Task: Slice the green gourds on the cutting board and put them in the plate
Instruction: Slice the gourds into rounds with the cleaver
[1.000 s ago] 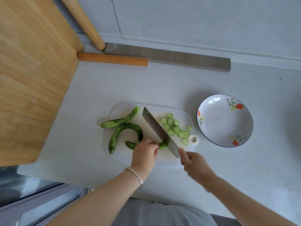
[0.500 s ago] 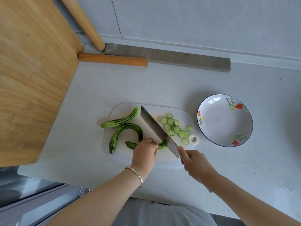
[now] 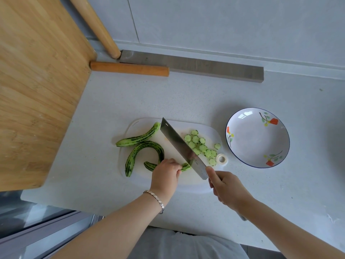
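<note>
**Green-striped gourd (image 3: 185, 166) held under a steel cleaver (image 3: 179, 146)**

The left hand (image 3: 165, 172), with a silver bracelet (image 3: 155, 200) at its wrist, curled its fingers over the green-striped gourd and pressed it onto the white plastic cutting board (image 3: 188, 179). Just right of those fingers the broad blade stood on edge and met the gourd. The right hand (image 3: 226, 187) was closed tight around the cleaver's handle. Past the blade, away from the left hand, lay a heap of pale green round slices (image 3: 200, 146). Left of the left hand two whole gourds rested on the board, one nearly straight (image 3: 139, 137) and one arched (image 3: 138, 156). Beyond the right hand, to its right, the blue-rimmed flowered plate (image 3: 255, 139) sat on the pale grey desk (image 3: 168, 96). A small white tape roll (image 3: 222, 159) lay between the slices and the plate.
</note>
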`<move>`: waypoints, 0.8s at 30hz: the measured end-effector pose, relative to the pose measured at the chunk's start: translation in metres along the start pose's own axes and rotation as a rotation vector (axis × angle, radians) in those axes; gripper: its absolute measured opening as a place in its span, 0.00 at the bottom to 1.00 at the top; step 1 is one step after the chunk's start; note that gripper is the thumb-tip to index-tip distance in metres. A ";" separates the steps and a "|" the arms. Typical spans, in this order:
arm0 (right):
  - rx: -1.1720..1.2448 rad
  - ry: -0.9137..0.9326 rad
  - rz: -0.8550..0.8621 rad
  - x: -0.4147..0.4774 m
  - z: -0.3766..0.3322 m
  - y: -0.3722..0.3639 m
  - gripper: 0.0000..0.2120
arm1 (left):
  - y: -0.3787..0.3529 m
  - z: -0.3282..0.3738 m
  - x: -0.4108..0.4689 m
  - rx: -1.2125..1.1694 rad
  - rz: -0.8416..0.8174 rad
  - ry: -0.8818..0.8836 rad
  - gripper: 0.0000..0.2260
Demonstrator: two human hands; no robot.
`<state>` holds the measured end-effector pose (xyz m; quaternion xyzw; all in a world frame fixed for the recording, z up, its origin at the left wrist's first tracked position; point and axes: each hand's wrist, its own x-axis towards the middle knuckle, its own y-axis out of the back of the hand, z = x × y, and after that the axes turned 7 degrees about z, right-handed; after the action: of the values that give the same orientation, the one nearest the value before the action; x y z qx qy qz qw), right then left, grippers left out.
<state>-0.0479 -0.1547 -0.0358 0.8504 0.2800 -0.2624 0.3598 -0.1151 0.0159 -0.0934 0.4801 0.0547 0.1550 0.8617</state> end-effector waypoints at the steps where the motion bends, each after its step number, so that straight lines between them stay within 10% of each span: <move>1: -0.020 0.007 -0.007 0.000 -0.001 -0.001 0.25 | 0.000 0.000 0.000 0.003 0.003 -0.001 0.11; 24: 0.002 -0.028 0.000 0.003 -0.002 0.006 0.25 | -0.005 0.003 0.001 -0.020 0.007 -0.005 0.09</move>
<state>-0.0410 -0.1554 -0.0339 0.8470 0.2747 -0.2745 0.3629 -0.1125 0.0113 -0.0959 0.4719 0.0492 0.1573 0.8661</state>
